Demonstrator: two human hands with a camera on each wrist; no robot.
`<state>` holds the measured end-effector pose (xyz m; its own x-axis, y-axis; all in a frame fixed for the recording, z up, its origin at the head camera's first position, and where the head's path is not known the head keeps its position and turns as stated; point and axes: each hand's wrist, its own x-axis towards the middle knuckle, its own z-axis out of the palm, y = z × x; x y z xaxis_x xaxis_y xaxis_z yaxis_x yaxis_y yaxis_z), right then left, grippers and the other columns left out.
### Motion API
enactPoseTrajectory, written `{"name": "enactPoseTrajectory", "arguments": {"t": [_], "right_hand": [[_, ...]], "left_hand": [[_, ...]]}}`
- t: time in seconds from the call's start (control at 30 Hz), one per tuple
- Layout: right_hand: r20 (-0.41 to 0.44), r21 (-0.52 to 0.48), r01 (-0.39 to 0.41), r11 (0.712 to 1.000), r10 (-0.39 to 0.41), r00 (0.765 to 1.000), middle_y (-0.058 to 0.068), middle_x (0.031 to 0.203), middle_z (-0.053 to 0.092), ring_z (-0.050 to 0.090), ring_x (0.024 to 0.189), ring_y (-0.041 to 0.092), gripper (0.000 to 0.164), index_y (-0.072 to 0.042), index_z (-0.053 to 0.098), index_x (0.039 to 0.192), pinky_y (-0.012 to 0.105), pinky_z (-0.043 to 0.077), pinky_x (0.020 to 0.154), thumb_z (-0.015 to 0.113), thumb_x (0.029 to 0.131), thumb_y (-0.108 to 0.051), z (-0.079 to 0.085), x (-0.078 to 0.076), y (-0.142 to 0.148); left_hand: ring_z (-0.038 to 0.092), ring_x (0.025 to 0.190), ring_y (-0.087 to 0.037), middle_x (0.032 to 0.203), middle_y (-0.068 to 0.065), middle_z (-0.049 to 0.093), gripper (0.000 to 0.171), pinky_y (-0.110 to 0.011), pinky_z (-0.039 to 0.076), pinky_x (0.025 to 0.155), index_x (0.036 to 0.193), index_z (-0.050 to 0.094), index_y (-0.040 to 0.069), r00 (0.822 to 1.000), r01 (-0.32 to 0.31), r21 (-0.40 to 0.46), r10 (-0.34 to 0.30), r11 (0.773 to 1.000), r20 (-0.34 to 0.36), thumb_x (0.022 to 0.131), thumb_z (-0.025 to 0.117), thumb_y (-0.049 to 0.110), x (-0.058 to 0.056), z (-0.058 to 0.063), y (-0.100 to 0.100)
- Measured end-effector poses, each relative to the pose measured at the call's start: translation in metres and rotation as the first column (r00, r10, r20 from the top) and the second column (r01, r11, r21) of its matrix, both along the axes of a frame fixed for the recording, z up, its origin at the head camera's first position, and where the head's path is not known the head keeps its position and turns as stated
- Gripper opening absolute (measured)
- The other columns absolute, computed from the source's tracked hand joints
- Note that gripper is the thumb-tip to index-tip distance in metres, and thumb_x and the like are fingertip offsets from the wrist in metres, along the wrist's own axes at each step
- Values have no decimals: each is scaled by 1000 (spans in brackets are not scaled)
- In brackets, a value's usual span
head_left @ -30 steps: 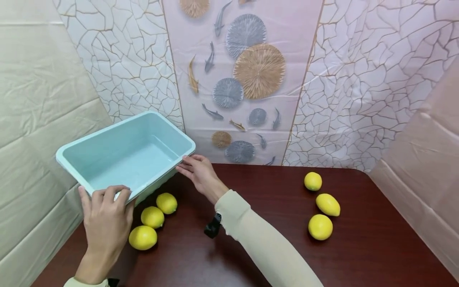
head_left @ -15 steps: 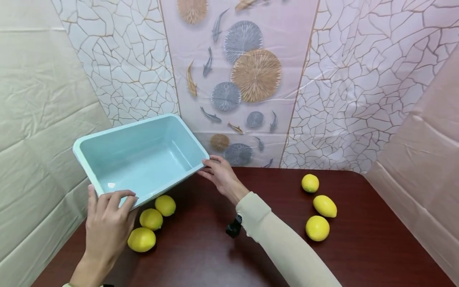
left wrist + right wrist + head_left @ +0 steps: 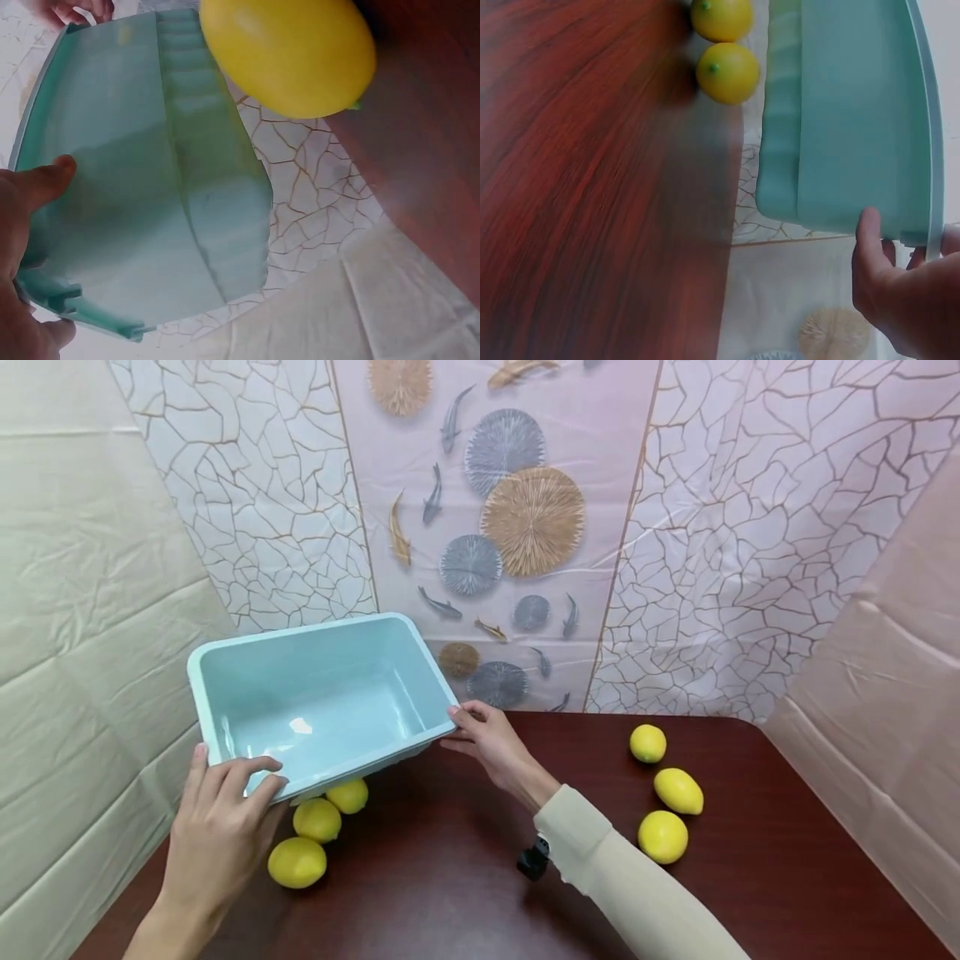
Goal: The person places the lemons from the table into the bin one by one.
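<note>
A light teal plastic bin (image 3: 322, 702) is held up off the table, its inside facing me and nothing in it. My left hand (image 3: 217, 818) grips the near left corner of its rim, thumb against the outer wall in the left wrist view. At the right corner my right hand (image 3: 498, 752) pinches the rim; in the right wrist view a finger (image 3: 868, 232) touches the wall from outside. Just below the bin lie three lemons in a slanted row: a near one (image 3: 297, 862), a middle one (image 3: 317, 820) and a far one (image 3: 348, 794), partly hidden by the bin.
On the right side of the dark red-brown table (image 3: 450, 893) lie three more lemons, a far one (image 3: 648, 744), a middle one (image 3: 678, 791) and a near one (image 3: 663, 837). Patterned cloth (image 3: 532, 518) hangs behind the table, with plain cloth (image 3: 82, 652) at the left.
Both hands have carried the bin rightward and slightly down, and it has turned squarer to me. It now covers part of the far left lemon. The lemons stay in place.
</note>
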<state>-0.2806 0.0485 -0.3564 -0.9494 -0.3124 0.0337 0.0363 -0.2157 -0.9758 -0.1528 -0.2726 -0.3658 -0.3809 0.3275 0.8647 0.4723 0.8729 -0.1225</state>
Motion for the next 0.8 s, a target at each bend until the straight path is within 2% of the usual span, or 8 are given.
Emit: {"name": "enactPoseTrajectory", "arguments": {"t": [0.23, 0.33, 0.43, 0.5, 0.6, 0.63, 0.7, 0.8], "right_hand": [[-38, -25, -16, 1000, 15, 999, 25, 131, 58, 72, 104, 20, 28, 14, 58, 124, 44, 56, 103, 58, 109, -10, 5, 17, 23], [-34, -29, -1, 1000, 0, 999, 27, 135, 55, 72, 105, 21, 27, 14, 58, 121, 44, 56, 102, 59, 109, -9, 6, 23, 31], [-20, -27, 30, 999, -31, 999, 28, 137, 53, 71, 103, 21, 21, 12, 58, 113, 41, 58, 99, 59, 108, -9, 6, 30, 37], [-20, -7, 66, 998, -66, 998, 26, 134, 55, 69, 97, 19, 17, 8, 59, 105, 37, 60, 92, 58, 108, -9, 5, 34, 40], [-28, 23, 138, 990, -137, 990, 21, 120, 59, 65, 87, 19, 16, 2, 59, 95, 32, 60, 82, 57, 106, -9, 3, 40, 42], [-31, 33, 160, 987, -159, 987, 19, 115, 60, 63, 84, 19, 16, 1, 59, 92, 31, 59, 79, 57, 106, -8, 2, 42, 42], [-40, 41, 196, 980, -195, 980, 16, 108, 59, 62, 81, 19, 16, 0, 59, 89, 32, 58, 77, 56, 104, -6, 0, 45, 44], [-52, 25, 240, 970, -239, 970, 15, 106, 59, 62, 78, 21, 16, 0, 60, 88, 34, 58, 77, 54, 102, -4, -3, 48, 49]], "left_hand": [[57, 106, -49, 116, -22, 65, 27, -65, 23, 124, 100, 71, 0, 995, -22, -18, 23, 1000, 100, 77, 83, -5, 3, 12, 5], [57, 107, -48, 116, -22, 64, 33, -67, 28, 121, 101, 72, 0, 994, -21, -6, 21, 1000, 105, 73, 87, -7, 0, 14, 11], [57, 110, -49, 122, -24, 63, 36, -68, 41, 110, 102, 75, 1, 995, -23, 12, 22, 1000, 96, 70, 89, -8, -2, 16, 16], [56, 116, -50, 129, -25, 62, 36, -67, 51, 96, 102, 77, 3, 995, -30, 37, 26, 999, 95, 70, 90, -7, -4, 18, 19], [53, 123, -52, 138, -25, 59, 34, -65, 56, 82, 103, 78, 5, 995, -15, 98, 5, 995, 96, 73, 90, -6, -7, 21, 23], [53, 125, -53, 140, -25, 59, 35, -65, 56, 80, 103, 79, 6, 995, -6, 123, -6, 992, 96, 73, 90, -7, -9, 22, 25], [52, 126, -53, 143, -26, 57, 37, -66, 54, 85, 104, 78, 7, 993, 9, 176, -29, 984, 111, 73, 90, -9, -11, 24, 29], [52, 128, -53, 148, -26, 54, 47, -68, 53, 91, 117, 75, 5, 984, -10, 263, -37, 965, 174, 75, 90, -9, -15, 27, 35]]}}
